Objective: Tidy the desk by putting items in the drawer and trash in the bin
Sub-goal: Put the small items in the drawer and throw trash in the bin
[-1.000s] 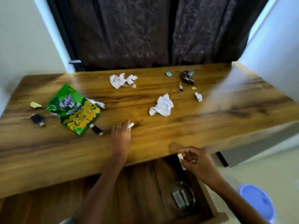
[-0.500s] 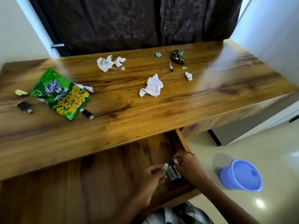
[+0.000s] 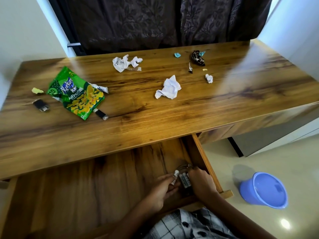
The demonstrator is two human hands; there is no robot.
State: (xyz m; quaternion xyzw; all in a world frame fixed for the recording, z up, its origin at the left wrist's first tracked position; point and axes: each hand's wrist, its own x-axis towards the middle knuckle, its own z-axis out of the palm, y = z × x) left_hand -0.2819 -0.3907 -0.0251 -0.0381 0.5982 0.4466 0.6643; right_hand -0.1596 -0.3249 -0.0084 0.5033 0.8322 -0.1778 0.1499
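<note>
While left hand [image 3: 159,190] pinches a battery [image 3: 174,178], right hand's [image 3: 202,184] grip is hidden.

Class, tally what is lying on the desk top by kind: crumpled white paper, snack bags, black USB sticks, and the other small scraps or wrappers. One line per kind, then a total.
Crumpled white paper: 4
Green snack bag: 1
Black USB sticks: 2
Other small scraps and wrappers: 6
Total: 13

Bright daylight glares off the desk [image 3: 241,87] – edges bow with wide-angle distortion, slightly soft overall.
</note>
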